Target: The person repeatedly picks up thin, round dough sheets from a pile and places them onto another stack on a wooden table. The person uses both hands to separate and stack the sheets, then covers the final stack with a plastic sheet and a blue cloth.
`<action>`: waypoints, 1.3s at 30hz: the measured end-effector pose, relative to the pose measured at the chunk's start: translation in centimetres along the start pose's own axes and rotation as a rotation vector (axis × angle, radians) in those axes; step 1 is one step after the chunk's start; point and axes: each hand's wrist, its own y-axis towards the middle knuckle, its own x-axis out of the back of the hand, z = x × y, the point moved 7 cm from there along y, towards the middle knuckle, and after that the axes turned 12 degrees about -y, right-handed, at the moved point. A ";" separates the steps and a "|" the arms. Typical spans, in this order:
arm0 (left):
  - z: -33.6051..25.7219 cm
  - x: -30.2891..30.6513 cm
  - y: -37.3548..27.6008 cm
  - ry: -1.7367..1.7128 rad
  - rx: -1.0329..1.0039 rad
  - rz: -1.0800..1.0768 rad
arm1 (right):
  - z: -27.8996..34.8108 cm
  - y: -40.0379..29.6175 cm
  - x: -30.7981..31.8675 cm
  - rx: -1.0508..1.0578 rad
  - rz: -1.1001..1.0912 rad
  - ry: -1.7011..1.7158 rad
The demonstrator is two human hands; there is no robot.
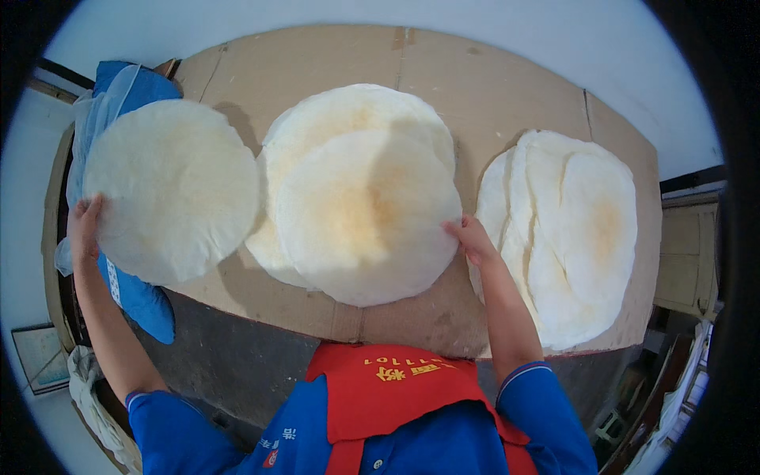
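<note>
My left hand (86, 222) pinches the left rim of a large, thin, pale round flatbread (172, 190). That round is held up over the left end of the table and casts a shadow on the cardboard. At the middle, my right hand (474, 236) grips the right edge of another round flatbread (368, 237), lightly browned at its centre. Beneath it lie more flatbreads (356, 107), overlapping, with a shadow falling across them. To the right of my right hand rests a pile of several folded or overlapping flatbreads (599, 237).
Brown cardboard (487, 83) with creases covers the tabletop, which meets a pale wall (534, 29) at the back. A blue cloth bundle (142, 303) with translucent plastic sheeting (89, 136) sits at the left end. Dark floor (237, 350) shows below the front edge.
</note>
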 end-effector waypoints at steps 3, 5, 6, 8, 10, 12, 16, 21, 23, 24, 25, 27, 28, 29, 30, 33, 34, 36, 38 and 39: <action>-6.5 -7.1 -4.9 0.383 -0.427 0.139 | 0.2 -3.3 -1.7 -0.087 0.281 -0.060; -8.4 -14.2 -11.5 0.518 -0.638 0.162 | 2.5 -5.1 -2.6 -0.067 0.311 0.162; -8.8 -18.1 -15.2 0.610 -0.678 0.222 | 3.3 -5.6 -3.1 -0.051 0.322 0.276; -5.7 -23.7 -21.4 0.582 -0.640 0.413 | 4.8 -4.9 -4.6 -0.077 0.468 0.629; -2.2 -29.0 -29.3 0.613 -0.791 0.675 | 5.7 -4.1 -5.5 -0.065 0.480 0.786; 0.3 -32.3 -35.4 0.572 -0.854 0.862 | 5.6 -3.7 -5.4 -0.007 0.336 0.760; 3.7 -33.9 -40.2 0.390 -0.915 0.828 | 5.4 -3.2 -2.7 0.301 -0.295 -0.313; -3.0 -34.5 -41.7 0.376 -1.049 0.715 | 15.0 -13.6 0.3 0.528 -0.427 -0.386; -6.0 -35.8 -43.0 0.366 -1.090 0.794 | 15.6 -18.4 6.2 0.529 -0.533 -0.360; -7.9 -37.2 -43.8 0.329 -1.121 0.854 | 13.9 -19.9 9.9 0.541 -0.624 -0.191; -9.5 -38.9 -44.7 0.294 -1.147 0.907 | 11.9 -21.6 13.4 0.557 -0.704 -0.021; -11.7 -43.2 -47.1 0.175 -1.317 0.931 | 8.2 -26.0 19.1 0.426 -0.817 0.214; -13.0 -45.3 -48.7 0.166 -1.351 1.007 | 6.1 -27.9 21.3 0.459 -0.877 0.313; -14.2 -47.3 -50.5 0.160 -1.386 1.078 | 3.9 -29.6 23.2 0.497 -0.933 0.413; -14.7 -49.5 -52.4 0.132 -1.447 1.128 | 0.4 -31.0 25.4 0.456 -1.015 0.457; -12.4 -55.7 -57.5 0.128 -1.546 1.291 | -10.8 -32.3 30.3 0.300 -1.122 0.535; -10.1 -57.1 -58.4 0.109 -1.548 1.315 | -13.1 -33.2 30.8 0.086 -1.263 0.519; -6.8 -58.8 -60.0 0.089 -1.517 1.373 | -17.4 -35.9 32.9 -0.101 -1.505 0.375; -5.7 -58.3 -59.9 0.074 -1.430 1.414 | -16.5 -37.3 32.2 0.032 -1.756 0.074; -6.8 -56.9 -58.6 0.028 -1.407 1.439 | -12.5 -39.1 30.5 0.144 -1.895 -0.118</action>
